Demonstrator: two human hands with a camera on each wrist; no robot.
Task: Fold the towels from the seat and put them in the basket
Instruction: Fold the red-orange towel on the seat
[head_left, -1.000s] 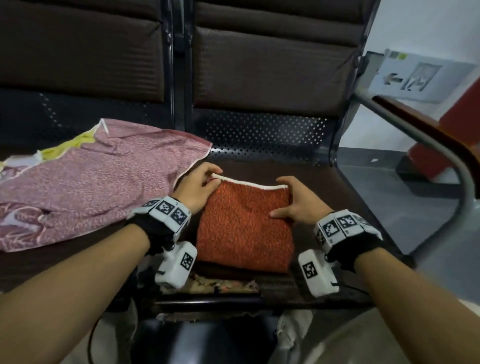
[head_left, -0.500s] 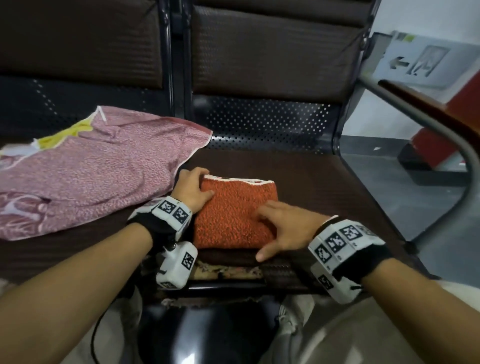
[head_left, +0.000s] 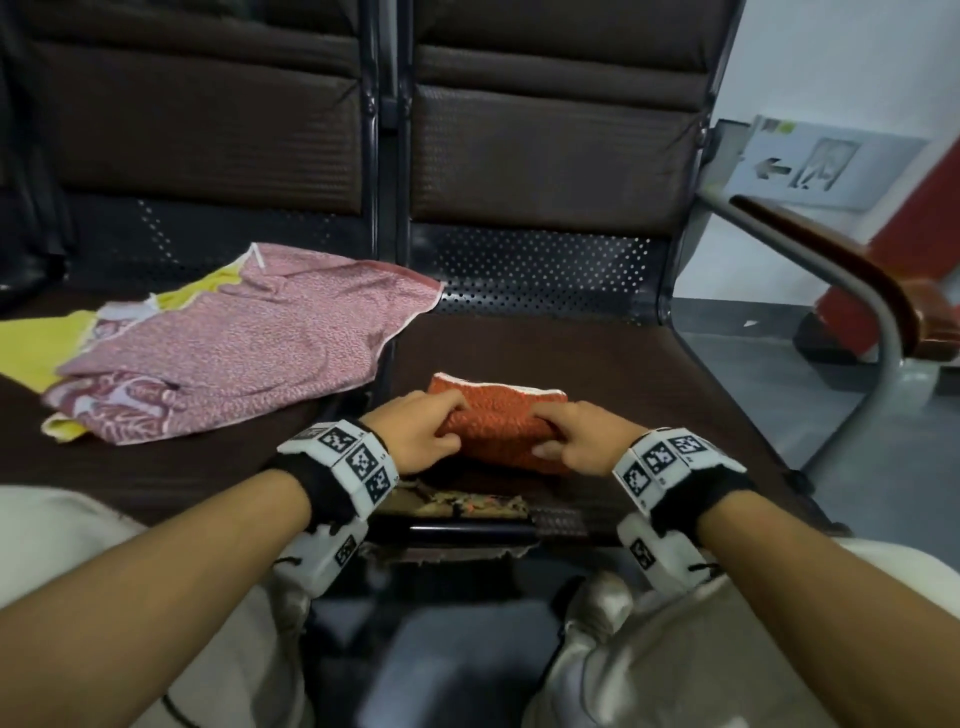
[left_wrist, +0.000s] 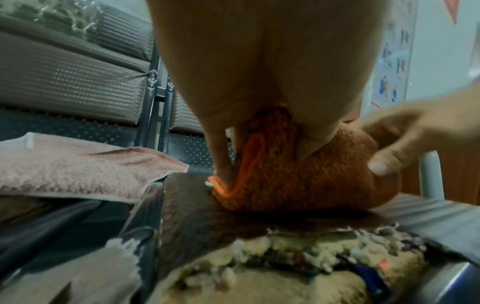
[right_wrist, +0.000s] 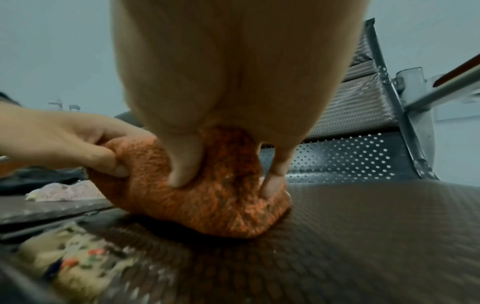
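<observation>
Gripping the folded orange towel (head_left: 498, 423) near the seat's (head_left: 649, 395) front edge, left hand (head_left: 415, 434) and right hand (head_left: 576, 441) each curl fingers round an end. Judged best: lift level, ends pinched so layers stay stacked. Behind rise padded backrests (head_left: 545, 145); a pink towel (head_left: 234, 353) lies unfolded on the neighbouring seat; no basket shows.

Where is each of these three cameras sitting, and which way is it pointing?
Head: worn on the head, looking forward and down at the seat; shows both forearms, left hand and right hand gripping the orange towel.
Left wrist: looks along the left hand at the towel; the right hand shows at right.
Right wrist: looks along the right hand; the left hand shows at left.
Shared: all three show the orange towel; each also shows the pink towel.
</observation>
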